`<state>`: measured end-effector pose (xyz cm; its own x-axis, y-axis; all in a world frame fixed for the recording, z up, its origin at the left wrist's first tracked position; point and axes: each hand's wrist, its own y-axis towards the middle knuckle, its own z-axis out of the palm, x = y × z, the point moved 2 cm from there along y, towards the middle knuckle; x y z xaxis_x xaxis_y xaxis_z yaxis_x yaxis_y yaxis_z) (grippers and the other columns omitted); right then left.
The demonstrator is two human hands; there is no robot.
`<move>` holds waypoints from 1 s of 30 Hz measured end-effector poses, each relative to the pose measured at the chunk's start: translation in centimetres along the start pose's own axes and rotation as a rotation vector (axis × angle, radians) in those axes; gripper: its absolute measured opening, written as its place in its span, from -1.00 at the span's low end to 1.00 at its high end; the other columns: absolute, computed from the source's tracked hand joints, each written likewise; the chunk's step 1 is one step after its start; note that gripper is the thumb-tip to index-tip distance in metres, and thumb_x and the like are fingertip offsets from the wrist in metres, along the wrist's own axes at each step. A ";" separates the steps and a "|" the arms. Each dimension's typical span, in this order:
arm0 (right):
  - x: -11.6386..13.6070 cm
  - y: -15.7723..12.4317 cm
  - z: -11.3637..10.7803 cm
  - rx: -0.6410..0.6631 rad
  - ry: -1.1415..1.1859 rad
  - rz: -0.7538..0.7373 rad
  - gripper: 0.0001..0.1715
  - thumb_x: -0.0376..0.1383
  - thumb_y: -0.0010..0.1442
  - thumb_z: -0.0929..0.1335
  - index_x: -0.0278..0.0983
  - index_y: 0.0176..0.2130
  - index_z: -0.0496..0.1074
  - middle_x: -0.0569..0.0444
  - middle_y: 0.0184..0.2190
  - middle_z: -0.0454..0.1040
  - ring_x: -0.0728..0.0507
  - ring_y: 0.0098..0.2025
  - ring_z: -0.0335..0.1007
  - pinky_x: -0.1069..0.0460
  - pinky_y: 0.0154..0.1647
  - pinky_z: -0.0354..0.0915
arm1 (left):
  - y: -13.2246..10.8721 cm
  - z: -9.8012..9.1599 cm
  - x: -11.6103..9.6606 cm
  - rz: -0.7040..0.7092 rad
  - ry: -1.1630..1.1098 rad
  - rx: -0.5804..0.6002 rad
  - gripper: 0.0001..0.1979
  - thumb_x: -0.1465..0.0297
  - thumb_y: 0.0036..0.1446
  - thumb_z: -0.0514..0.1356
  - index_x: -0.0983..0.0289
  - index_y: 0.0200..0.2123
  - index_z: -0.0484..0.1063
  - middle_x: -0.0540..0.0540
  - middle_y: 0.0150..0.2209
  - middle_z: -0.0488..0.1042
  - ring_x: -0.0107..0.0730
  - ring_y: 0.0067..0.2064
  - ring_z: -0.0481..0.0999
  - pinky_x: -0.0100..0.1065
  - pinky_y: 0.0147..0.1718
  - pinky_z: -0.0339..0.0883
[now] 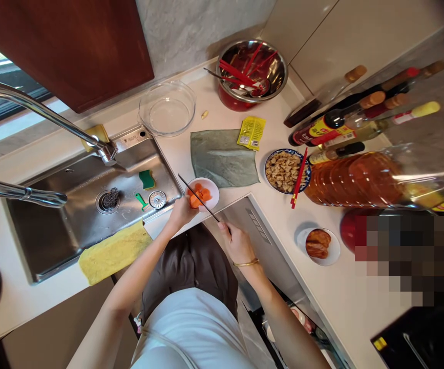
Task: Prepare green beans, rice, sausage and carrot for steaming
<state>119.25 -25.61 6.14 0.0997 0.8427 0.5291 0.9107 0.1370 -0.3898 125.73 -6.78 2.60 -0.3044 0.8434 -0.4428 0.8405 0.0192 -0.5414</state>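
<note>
A small white bowl (214,190) of orange carrot slices (195,199) is held at its left side by my left hand (184,211), close to the counter's front edge. My right hand (239,244) is closed round the handle of a knife (201,201), seen nearly edge-on as a thin dark line. The blade slants up and left across the bowl; whether it touches the slices I cannot tell. Just beyond the bowl lies a grey-green mat (222,161) with a yellow packet (251,132) on its far corner.
On the left is a sink (53,233) with a tap (48,110) and a yellow cloth (114,251) over its front rim. A glass bowl (167,108) and a steel basin (252,66) stand behind. Rightward are a bowl of chopped food (285,171), bottles, and an open drawer (245,230).
</note>
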 end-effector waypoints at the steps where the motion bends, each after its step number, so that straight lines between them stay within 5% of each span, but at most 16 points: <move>1: -0.1 0.0 0.0 0.001 0.001 0.003 -0.18 0.17 0.30 -0.05 -0.26 -0.40 0.47 -0.10 -0.49 0.54 -0.16 -0.45 0.45 0.04 -0.51 -0.02 | 0.0 0.1 0.0 -0.004 0.010 0.001 -0.83 0.41 0.03 0.18 0.39 -0.31 0.46 0.26 -0.37 0.56 -0.25 -0.36 0.53 -0.38 -0.40 0.24; 14: -0.7 1.2 0.2 0.036 0.080 0.056 -0.14 0.15 0.31 -0.04 -0.29 -0.45 0.50 -0.12 -0.56 0.52 -0.16 -0.49 0.45 0.03 -0.52 0.02 | 0.3 0.1 0.0 0.072 0.065 -0.006 -0.82 0.50 -0.05 0.15 0.38 -0.32 0.45 0.18 -0.43 0.52 -0.29 -0.40 0.48 -0.40 -0.44 0.21; 20: -0.3 1.8 0.8 -0.004 0.093 0.022 -0.13 0.15 0.31 -0.06 -0.29 -0.44 0.51 -0.13 -0.57 0.52 -0.17 -0.49 0.45 0.02 -0.51 0.02 | 0.5 -1.1 -0.3 0.190 -0.178 0.161 -0.85 0.52 -0.14 0.21 0.35 -0.39 0.43 -0.03 -0.57 0.38 -0.44 -0.50 0.36 -0.46 -0.53 0.15; 26: -0.4 2.5 1.5 -0.014 0.118 0.035 -0.11 0.16 0.30 -0.09 -0.28 -0.50 0.45 -0.09 -0.60 0.49 -0.15 -0.50 0.44 0.03 -0.48 0.05 | 0.6 -0.7 -0.3 0.093 0.055 0.000 -0.84 0.55 -0.06 0.14 0.36 -0.34 0.45 0.21 -0.44 0.49 -0.24 -0.37 0.48 -0.37 -0.41 0.25; 30: -0.2 2.8 1.7 -0.004 0.134 0.034 -0.11 0.15 0.31 -0.08 -0.28 -0.51 0.45 -0.08 -0.60 0.49 -0.13 -0.51 0.44 0.04 -0.48 0.07 | 0.8 -0.8 0.1 0.120 -0.024 0.073 -0.92 0.52 -0.09 0.17 0.36 -0.43 0.42 0.11 -0.51 0.43 -0.35 -0.45 0.41 -0.39 -0.45 0.21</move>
<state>121.11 -24.52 3.63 0.1830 0.7699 0.6113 0.9073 0.1072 -0.4066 126.74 -6.27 2.73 -0.2155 0.8240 -0.5240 0.8369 -0.1206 -0.5339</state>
